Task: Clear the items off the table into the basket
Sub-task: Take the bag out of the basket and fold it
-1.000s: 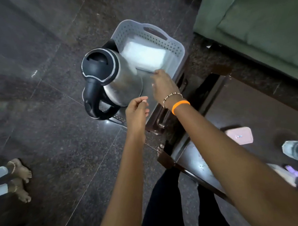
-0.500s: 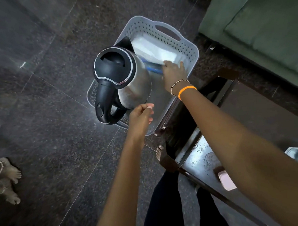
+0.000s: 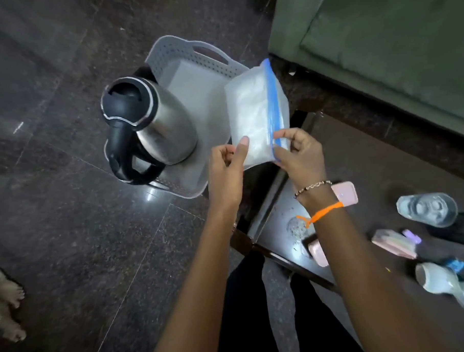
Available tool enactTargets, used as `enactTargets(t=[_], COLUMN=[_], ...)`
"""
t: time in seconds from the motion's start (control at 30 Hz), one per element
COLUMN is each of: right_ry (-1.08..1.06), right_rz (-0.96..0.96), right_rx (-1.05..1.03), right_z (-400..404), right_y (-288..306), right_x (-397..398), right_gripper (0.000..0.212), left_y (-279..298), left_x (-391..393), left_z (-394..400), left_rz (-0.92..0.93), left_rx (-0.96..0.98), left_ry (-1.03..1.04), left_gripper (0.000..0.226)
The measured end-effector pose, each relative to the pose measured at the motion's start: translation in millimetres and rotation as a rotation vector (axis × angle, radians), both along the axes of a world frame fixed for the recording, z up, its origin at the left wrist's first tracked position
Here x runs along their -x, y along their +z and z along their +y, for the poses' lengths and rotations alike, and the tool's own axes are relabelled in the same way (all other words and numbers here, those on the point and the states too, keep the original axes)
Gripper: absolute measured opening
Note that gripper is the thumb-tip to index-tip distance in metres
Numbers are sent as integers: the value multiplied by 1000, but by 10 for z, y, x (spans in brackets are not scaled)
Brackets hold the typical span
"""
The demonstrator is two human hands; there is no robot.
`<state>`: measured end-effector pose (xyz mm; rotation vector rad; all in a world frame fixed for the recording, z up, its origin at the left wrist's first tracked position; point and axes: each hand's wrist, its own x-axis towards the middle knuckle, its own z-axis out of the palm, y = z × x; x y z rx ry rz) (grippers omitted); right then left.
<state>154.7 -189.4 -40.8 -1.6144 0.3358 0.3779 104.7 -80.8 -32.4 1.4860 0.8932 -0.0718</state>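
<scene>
A clear plastic bag (image 3: 254,113) with a blue zip strip was held in the air over the near right corner of the grey basket (image 3: 191,58), its near end gripped by both hands. The left hand (image 3: 226,170) pinched the bag's lower corner with thumb against fingers, and the right hand (image 3: 299,151) was clamped on the zip edge (an orange thread and a bead bracelet circled that wrist). A steel kettle (image 3: 154,126) with a black lid and handle stood in the basket's left side. The basket sat on the dark floor (image 3: 68,236) beside a dark table (image 3: 384,169), where a pink phone (image 3: 346,193) and two plastic bottles (image 3: 426,210) lay.
</scene>
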Motion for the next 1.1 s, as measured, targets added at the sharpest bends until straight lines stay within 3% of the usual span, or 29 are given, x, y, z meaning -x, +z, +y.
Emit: enactTargets(t=[0.17, 0.33, 0.43, 0.57, 0.7, 0.8, 0.9, 1.0, 1.1], right_ry=[134, 287, 321, 345, 364, 408, 345, 315, 263], right_rz=[-52, -68, -42, -51, -23, -4, -135, -142, -75], right_rx=[15, 118, 118, 152, 207, 522, 779, 764, 655], right_z=[-697, -1276, -1636, -2070, -2359, -2544, -2620, -2646, -2670], right_y=[135, 140, 153, 233, 281, 231, 242, 273, 340], right_x=[497, 882, 1093, 1313, 1457, 1534, 1539, 1461, 1367], right_gripper=[37, 39, 38, 41, 37, 43, 48, 44, 21], left_y=[143, 109, 94, 134, 149, 178, 196, 221, 229], left_x=[247, 562, 760, 966, 1038, 1100, 1139, 1151, 1180], left_z=[-600, -1138, -1464, -1895, -2131, -2280, -2388, -2503, -2591], left_rz=[111, 111, 103, 125, 119, 61, -1, -45, -47], left_rx=[-323, -214, -188, -147, -156, -156, -101, -51, -77], left_ry=[-260, -323, -362, -318, -337, -400, -405, -444, -467], left_gripper=[57, 15, 16, 38, 30, 20, 17, 19, 17])
